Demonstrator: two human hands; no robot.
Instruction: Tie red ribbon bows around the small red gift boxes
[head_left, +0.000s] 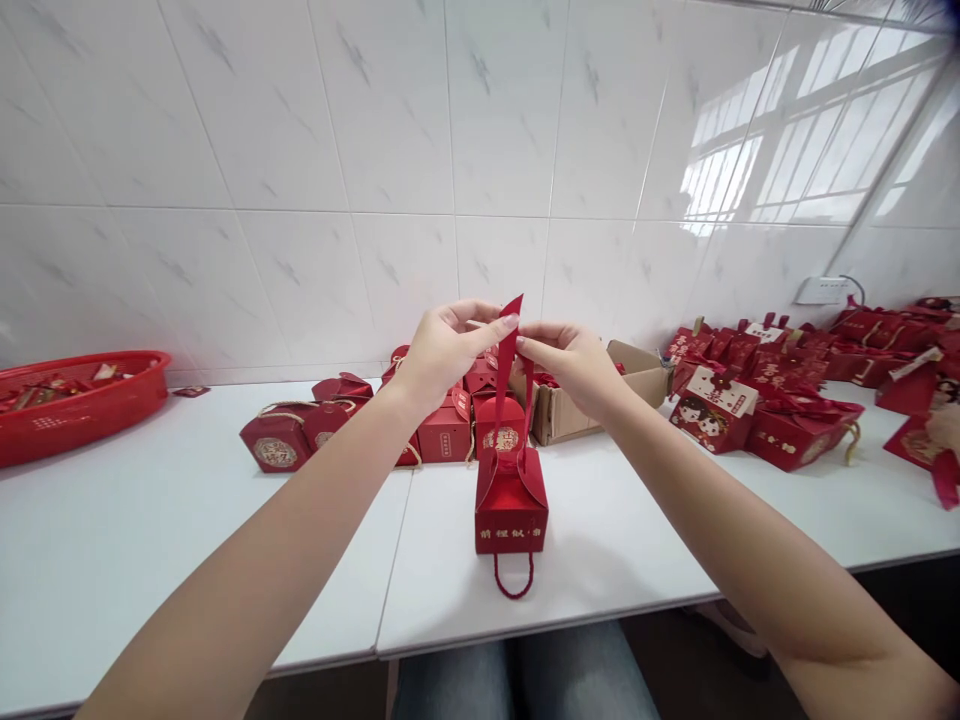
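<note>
A small red gift box [511, 515] with gold lettering stands near the table's front edge, a dark red cord loop [514, 592] hanging from its near side. From its closed top a red ribbon [505, 365] runs straight up. My left hand [454, 345] pinches one end of that ribbon between thumb and fingers. Close beside it, my right hand [564, 358] pinches the other strand. Both hands are raised above the box, almost touching.
Several red gift boxes [446, 430] stand behind, beside an open cardboard box [637, 385]. At left is a red plastic basket [82, 420] of small packets. Many more red boxes [795, 425] crowd the right, where part of another person's hand [946, 430] shows. A tiled wall [397, 150] bounds the white table [322, 540].
</note>
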